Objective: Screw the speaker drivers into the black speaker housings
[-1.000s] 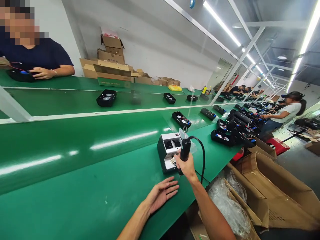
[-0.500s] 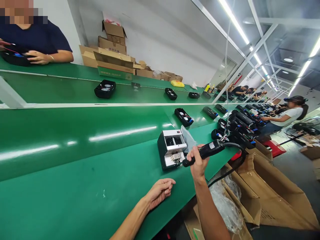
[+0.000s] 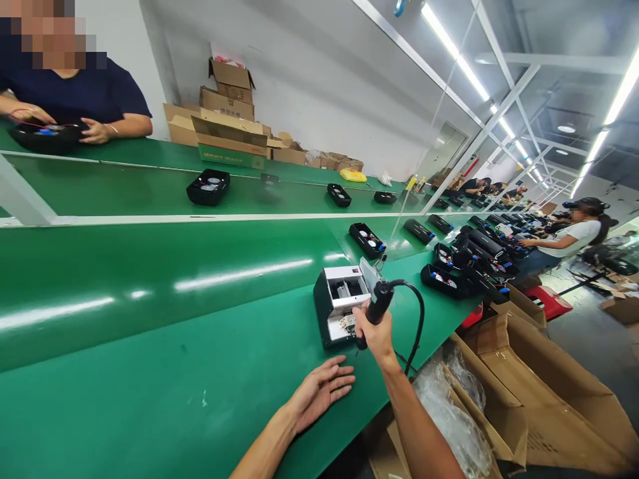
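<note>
corded electric screwdriver (image 3: 378, 306) gripped in right hand (image 3: 372, 332), beside white-and-black casing (image 3: 339, 303)
left hand (image 3: 319, 389) lies open on green belt (image 3: 150, 332); casing's small label (image 3: 344, 322) is unreadable

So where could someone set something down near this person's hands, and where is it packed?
The green conveyor belt is bare left of the white-and-black unit and the left hand. A narrow strip lies between that unit and the next black case. Past the right hand and its black corded tool, black cases crowd.
</note>
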A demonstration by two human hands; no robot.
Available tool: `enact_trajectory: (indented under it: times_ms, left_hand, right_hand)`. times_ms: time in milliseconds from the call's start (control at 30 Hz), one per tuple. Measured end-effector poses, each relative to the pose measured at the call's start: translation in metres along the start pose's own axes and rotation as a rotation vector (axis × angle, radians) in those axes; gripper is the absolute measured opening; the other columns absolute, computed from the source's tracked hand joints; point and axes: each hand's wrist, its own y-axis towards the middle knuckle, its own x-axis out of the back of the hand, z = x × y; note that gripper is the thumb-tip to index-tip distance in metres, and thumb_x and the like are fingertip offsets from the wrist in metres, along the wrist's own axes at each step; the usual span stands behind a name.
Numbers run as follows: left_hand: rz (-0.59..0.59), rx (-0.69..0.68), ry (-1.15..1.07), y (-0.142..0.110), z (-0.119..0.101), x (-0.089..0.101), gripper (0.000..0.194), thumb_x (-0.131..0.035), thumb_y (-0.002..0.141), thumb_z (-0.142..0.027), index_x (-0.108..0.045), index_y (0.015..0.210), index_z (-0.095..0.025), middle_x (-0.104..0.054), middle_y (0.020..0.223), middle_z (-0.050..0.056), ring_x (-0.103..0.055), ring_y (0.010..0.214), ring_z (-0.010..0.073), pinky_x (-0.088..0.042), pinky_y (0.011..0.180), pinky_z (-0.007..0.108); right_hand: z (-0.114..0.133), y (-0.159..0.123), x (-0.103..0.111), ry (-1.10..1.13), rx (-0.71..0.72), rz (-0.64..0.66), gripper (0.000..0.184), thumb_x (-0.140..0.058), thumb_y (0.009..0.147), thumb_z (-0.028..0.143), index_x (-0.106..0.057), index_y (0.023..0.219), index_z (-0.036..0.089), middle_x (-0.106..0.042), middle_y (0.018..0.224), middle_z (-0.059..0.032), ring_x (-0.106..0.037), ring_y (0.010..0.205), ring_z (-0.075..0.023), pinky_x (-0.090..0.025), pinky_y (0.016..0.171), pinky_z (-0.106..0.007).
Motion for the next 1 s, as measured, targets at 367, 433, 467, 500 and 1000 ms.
enact_trajectory:
  times_ms: [367, 433, 467, 500, 1000]
  left_hand:
    - [0.082, 0.020, 0.050, 0.003, 0.000, -0.001, 0.040, -0.099, 0.078, -0.032, -0.080, 0.099, -0.005, -0.052, 0.065, -0.004, -0.033, 0.048, -0.0003, -0.025, 0.049, 0.017]
    - [0.074, 0.002, 0.039, 0.005, 0.000, 0.001, 0.041, -0.099, 0.077, -0.032, -0.080, 0.102, -0.006, -0.050, 0.066, -0.005, -0.030, 0.049, -0.0007, -0.023, 0.050, 0.017]
    - [0.068, -0.006, 0.033, 0.006, -0.001, 0.002, 0.042, -0.099, 0.077, -0.032, -0.080, 0.104, -0.006, -0.049, 0.066, -0.005, -0.030, 0.050, -0.0006, -0.023, 0.050, 0.017]
    - [0.061, -0.014, 0.027, 0.007, 0.000, 0.003, 0.042, -0.099, 0.078, -0.032, -0.080, 0.105, -0.007, -0.048, 0.066, -0.006, -0.030, 0.050, -0.0004, -0.023, 0.050, 0.017]
    - [0.029, 0.041, -0.012, 0.000, -0.002, -0.002, 0.036, -0.085, 0.091, -0.029, -0.079, 0.119, -0.006, -0.076, 0.128, 0.023, -0.075, 0.113, 0.0260, -0.057, 0.102, 0.035]
  right_hand:
    - [0.018, -0.020, 0.006, 0.339, 0.045, -0.214, 0.052, -0.085, 0.085, 0.055, -0.049, 0.111, 0.027, -0.049, 0.060, 0.0126, -0.047, 0.043, -0.0096, -0.041, 0.044, -0.023]
    - [0.021, -0.008, 0.005, 0.309, 0.161, -0.299, 0.050, -0.085, 0.086, 0.053, -0.048, 0.108, 0.027, -0.047, 0.060, 0.0133, -0.047, 0.043, -0.0097, -0.043, 0.046, -0.024]
    - [0.021, -0.003, 0.003, 0.284, 0.200, -0.320, 0.050, -0.085, 0.086, 0.052, -0.048, 0.106, 0.027, -0.047, 0.059, 0.0135, -0.048, 0.042, -0.0099, -0.044, 0.046, -0.025]
    - [0.019, 0.001, 0.001, 0.254, 0.222, -0.323, 0.050, -0.086, 0.085, 0.051, -0.047, 0.104, 0.027, -0.048, 0.058, 0.0136, -0.048, 0.042, -0.0103, -0.044, 0.046, -0.026]
    - [0.010, -0.020, 0.000, 0.248, -0.061, -0.045, 0.049, -0.086, 0.082, 0.053, -0.050, 0.100, 0.026, -0.045, 0.051, 0.0148, -0.041, 0.036, -0.0084, -0.037, 0.040, -0.022]
